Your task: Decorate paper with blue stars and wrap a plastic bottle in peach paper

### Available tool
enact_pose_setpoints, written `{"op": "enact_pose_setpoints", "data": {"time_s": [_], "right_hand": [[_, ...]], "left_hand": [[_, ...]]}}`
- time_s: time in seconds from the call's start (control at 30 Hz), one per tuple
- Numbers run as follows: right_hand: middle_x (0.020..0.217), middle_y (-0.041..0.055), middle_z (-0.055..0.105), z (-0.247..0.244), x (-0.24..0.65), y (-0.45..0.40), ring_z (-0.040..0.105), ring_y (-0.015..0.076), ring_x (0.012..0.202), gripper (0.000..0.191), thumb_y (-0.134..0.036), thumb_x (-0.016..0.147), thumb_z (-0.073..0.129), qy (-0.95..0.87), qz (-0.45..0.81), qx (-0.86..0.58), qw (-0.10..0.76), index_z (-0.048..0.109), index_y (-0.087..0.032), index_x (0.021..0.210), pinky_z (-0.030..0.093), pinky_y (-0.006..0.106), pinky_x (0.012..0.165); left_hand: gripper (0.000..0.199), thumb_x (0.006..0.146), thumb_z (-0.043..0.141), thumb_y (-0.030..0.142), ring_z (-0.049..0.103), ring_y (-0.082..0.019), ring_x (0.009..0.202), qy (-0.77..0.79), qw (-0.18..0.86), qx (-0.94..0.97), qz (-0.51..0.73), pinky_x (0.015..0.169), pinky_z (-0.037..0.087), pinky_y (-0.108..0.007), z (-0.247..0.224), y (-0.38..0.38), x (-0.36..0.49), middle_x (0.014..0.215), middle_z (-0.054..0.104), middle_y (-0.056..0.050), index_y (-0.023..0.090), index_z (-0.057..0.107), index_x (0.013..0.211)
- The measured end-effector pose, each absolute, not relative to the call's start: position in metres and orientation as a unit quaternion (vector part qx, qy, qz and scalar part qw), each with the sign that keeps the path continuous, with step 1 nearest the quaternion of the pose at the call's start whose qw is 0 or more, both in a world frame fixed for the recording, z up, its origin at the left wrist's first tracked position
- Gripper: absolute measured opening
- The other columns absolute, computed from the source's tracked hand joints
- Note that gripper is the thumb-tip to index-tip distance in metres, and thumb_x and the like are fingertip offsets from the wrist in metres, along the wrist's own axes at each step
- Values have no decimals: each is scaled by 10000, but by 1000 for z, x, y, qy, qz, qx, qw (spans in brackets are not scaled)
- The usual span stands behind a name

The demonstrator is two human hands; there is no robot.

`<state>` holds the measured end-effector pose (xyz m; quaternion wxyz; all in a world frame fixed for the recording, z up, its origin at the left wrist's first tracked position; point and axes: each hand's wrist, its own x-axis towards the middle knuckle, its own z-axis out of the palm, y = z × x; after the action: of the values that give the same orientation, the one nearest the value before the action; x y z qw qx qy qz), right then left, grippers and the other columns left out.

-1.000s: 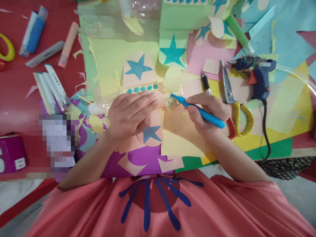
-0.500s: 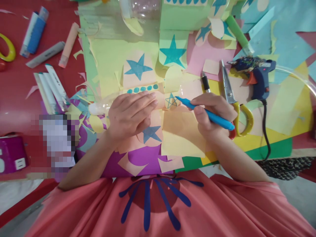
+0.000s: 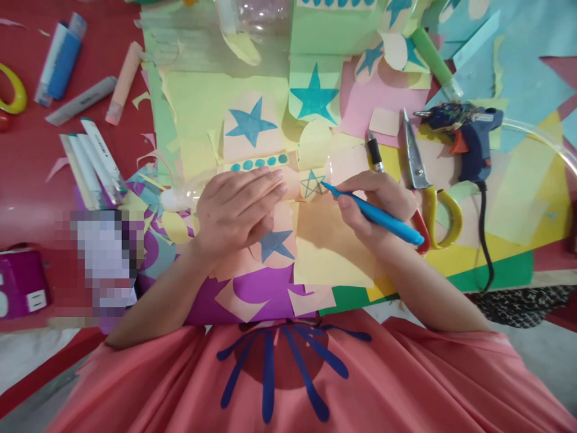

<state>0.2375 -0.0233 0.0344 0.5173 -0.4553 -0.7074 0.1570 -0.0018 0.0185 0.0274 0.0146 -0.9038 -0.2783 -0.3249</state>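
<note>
A clear plastic bottle lies on its side, with its white cap (image 3: pixel 170 199) to the left and pale paper pieces around its body. My left hand (image 3: pixel 238 207) curves over the body from above, fingers close together, holding it down. In my right hand (image 3: pixel 378 204) is a blue marker (image 3: pixel 383 218), pinched between thumb and fingers. Its tip touches or nearly touches the right side of an outlined star (image 3: pixel 312 184) on a small yellow paper at the bottle's right end. Paper with filled blue stars (image 3: pixel 251 122) and a strip of teal dots (image 3: pixel 260 163) adjoin the bottle.
Right of my right hand lie yellow-handled scissors (image 3: pixel 444 219), a craft knife (image 3: pixel 375 153) and a blue glue gun (image 3: pixel 478 144) with its cord. Several markers (image 3: pixel 97 159) lie at left on the red table. Coloured paper sheets and scraps spread beneath everything.
My right hand and the marker have shifted slightly left and down, the tip moving a little lower along the star's right side. My left hand stays in place.
</note>
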Motion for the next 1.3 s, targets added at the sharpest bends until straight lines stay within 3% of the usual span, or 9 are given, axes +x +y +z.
{"op": "enact_pose_setpoints", "data": {"time_s": [0.13,0.3,0.43,0.6,0.73,0.87,1.3], "right_hand": [[709,-13,692,36,237,-25,653,131,591,71,-174,867,619,-713,161,-468,496,629,-243,860,550,269,517],[709,-29,689,35,237,-23,647,113,578,92,-149,855,625,-708,148,-464,512,630,-241,869,546,249,514],[710,-22,700,36,238,-22,657,133,571,96,-174,870,637,-702,139,-473,514,644,-267,894,554,277,500],[718,-17,704,38,237,-25,666,147,596,103,-169,873,624,-714,163,-478,485,640,-271,870,557,290,518],[707,-27,695,36,236,-25,647,126,570,120,-144,854,636,-703,146,-462,520,640,-260,881,547,265,514],[712,-20,701,34,236,-24,664,133,588,113,-151,857,636,-702,156,-468,514,655,-257,891,551,271,515],[720,-18,700,33,236,-24,666,138,597,96,-191,882,626,-703,147,-462,521,665,-273,912,552,282,525]], "left_hand": [[357,929,481,212,709,-199,1101,-279,2,-901,-333,882,563,-365,27,19,-1,1166,751,12,333,604,1242],[388,904,505,178,722,-198,1070,-249,41,-896,-365,873,553,-333,28,20,1,1116,769,-20,268,580,1274],[401,913,486,198,724,-193,1063,-262,49,-901,-341,869,559,-341,30,20,1,1137,763,6,328,576,1282],[357,885,529,168,731,-194,1041,-249,54,-896,-363,851,557,-332,31,20,1,1098,777,-27,241,606,1226],[376,931,472,223,703,-199,1114,-273,-5,-902,-334,890,561,-367,27,19,-1,1163,755,2,337,593,1269],[356,939,456,267,693,-213,1142,-309,-50,-904,-292,918,557,-398,23,18,-4,1184,746,10,360,605,1248],[380,882,520,175,719,-182,1061,-251,60,-896,-362,866,542,-316,31,20,2,1103,775,-20,242,603,1247]]}}
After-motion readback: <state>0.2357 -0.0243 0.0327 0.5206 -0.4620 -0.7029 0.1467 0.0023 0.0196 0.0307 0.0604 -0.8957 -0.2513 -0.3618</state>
